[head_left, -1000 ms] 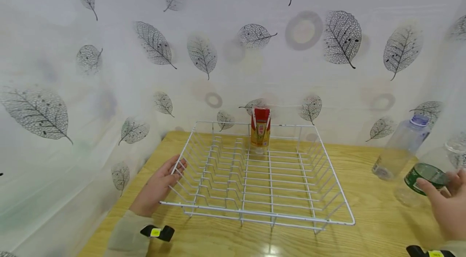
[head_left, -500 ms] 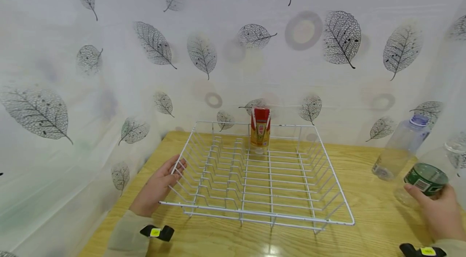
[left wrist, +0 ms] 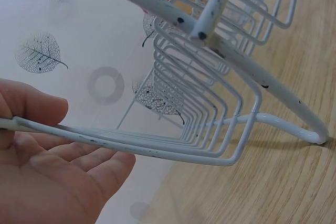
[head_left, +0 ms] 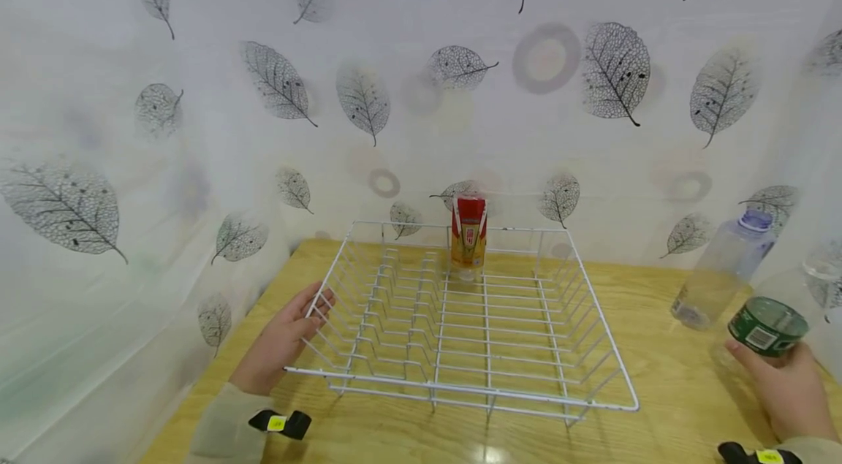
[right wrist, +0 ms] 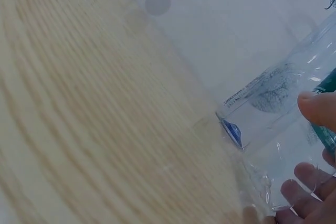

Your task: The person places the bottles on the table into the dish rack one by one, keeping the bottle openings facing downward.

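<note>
A white wire dish rack (head_left: 487,318) stands on the table, raised on its legs. On its left side my left hand (head_left: 283,343) holds the side wire, thumb above and the other fingers beneath, as the left wrist view shows with the hand (left wrist: 52,166). At the far right my right hand (head_left: 786,387) grips a clear plastic bottle with a green label (head_left: 766,325), fingers and thumb around its lower body. In the right wrist view the hand (right wrist: 310,192) appears at the right edge, beside the bottle's green label (right wrist: 326,129).
A clear bottle with a purple neck (head_left: 720,270) stands just left of the gripped one, near the curtain. A red and yellow package (head_left: 468,234) is at the back of the rack. A leaf-printed curtain (head_left: 408,84) closes off the back and left of the wooden table (head_left: 638,318).
My right hand has moved left and down onto the green-labelled bottle and now wraps around its lower part; its label has turned slightly. The left hand and rack stay put.
</note>
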Demonstrator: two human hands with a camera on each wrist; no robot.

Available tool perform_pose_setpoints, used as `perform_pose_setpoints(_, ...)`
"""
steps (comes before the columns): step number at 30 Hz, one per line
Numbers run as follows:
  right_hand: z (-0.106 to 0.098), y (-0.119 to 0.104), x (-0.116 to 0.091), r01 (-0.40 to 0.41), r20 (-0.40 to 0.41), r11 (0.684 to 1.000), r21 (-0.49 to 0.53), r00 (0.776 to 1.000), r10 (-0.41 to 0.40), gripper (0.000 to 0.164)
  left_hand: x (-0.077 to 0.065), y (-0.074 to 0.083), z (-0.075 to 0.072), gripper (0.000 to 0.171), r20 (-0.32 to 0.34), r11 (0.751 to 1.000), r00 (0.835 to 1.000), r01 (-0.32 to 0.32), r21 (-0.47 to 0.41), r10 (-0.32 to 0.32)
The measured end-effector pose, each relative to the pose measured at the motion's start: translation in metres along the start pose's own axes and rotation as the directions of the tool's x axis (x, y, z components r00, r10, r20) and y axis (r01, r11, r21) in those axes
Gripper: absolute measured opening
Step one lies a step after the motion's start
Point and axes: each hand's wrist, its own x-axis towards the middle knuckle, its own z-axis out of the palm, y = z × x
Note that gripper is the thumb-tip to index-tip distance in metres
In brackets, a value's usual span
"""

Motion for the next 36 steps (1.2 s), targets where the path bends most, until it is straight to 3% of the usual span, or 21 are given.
perform_pose_setpoints(6,0.001,-0.002,-0.002,0.045,-0.01,0.999,-0.003,0.999,-0.045,0.095,-0.001,0.0,0.001,0.068,0.006,1.0,1.0,-0.003,-0.016,0.003)
perform_pose_setpoints(11,0.001,-0.014,-0.008,0.18,0.005,0.983,-0.033,0.984,-0.18,0.092,-0.001,0.001,0.002,0.067,0.007,1.0,1.0,-0.004,-0.01,0.004)
perform_pose_setpoints(15,0.005,-0.031,-0.018,0.307,0.056,0.952,-0.014,0.95,-0.306,0.088,-0.001,0.003,0.001,0.065,-0.008,0.999,1.0,0.016,0.035,-0.016)
perform_pose_setpoints(20,0.008,-0.057,-0.031,0.459,0.15,0.888,-0.006,0.879,-0.453,0.086,0.0,0.006,0.0,0.063,-0.043,0.982,0.998,0.045,0.184,-0.037)
perform_pose_setpoints(27,0.011,-0.097,-0.047,0.527,0.247,0.85,-0.021,0.826,-0.506,0.09,0.0,0.012,-0.003,0.071,-0.021,0.957,0.998,0.056,0.286,-0.052)
perform_pose_setpoints(30,0.012,-0.111,-0.053,0.587,0.253,0.81,-0.015,0.786,-0.564,0.083,-0.002,0.017,-0.001,0.076,-0.012,0.93,0.999,0.045,0.364,-0.043)
perform_pose_setpoints(32,0.015,-0.12,-0.057,0.63,0.26,0.776,-0.023,0.754,-0.604,0.079,-0.004,0.023,0.003,0.078,-0.016,0.899,0.999,0.034,0.437,-0.03)
perform_pose_setpoints(36,0.019,-0.137,-0.07,0.686,0.287,0.726,-0.057,0.708,-0.646,0.082,-0.007,0.038,0.015,0.082,-0.011,0.802,0.999,-0.033,0.596,0.049)
